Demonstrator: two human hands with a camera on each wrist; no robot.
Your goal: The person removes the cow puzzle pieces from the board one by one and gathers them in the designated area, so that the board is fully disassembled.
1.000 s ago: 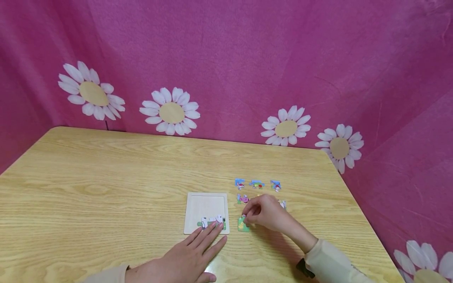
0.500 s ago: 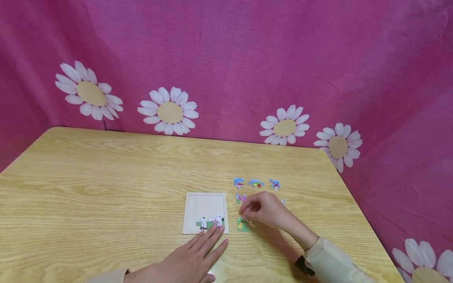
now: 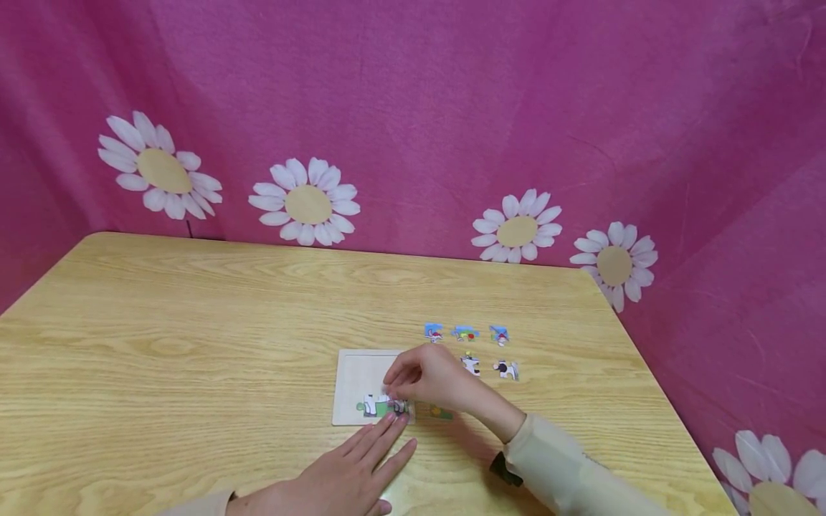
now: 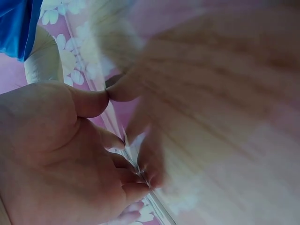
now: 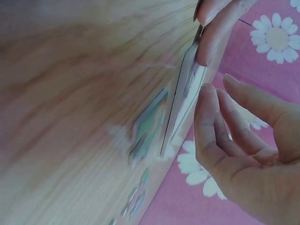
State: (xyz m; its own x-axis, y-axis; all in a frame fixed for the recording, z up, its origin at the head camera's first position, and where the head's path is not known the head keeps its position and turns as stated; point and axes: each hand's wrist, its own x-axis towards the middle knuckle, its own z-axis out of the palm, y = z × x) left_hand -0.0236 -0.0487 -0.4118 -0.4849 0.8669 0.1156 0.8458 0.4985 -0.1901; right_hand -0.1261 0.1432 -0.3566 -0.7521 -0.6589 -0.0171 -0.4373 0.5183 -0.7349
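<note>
In the head view, a square wooden puzzle tray (image 3: 351, 376) lies in front of me, with a strip of joined jigsaw pieces (image 3: 371, 406), white and green, along its near inner edge. My left hand (image 3: 335, 466) has its fingers extended, the tips resting at the tray's near rim and the strip. Over the tray's right half is my right hand (image 3: 429, 380), its bent fingertips close above the strip. In the right wrist view, a gap separates thumb and fingers, and nothing shows between them. A green piece (image 3: 441, 412) lies right of the tray, partly covered.
Three blue-topped puzzle pieces lie in a row at the back, the middle one (image 3: 465, 333) among them. Nearer are two black-and-white pieces, one (image 3: 470, 365) beside another (image 3: 506, 369). The wooden table (image 3: 193, 344) ends at a pink daisy curtain (image 3: 413, 129).
My right hand has moved left from the green piece to over the tray, while that piece stays on the table. My left hand has kept its place at the near rim.
</note>
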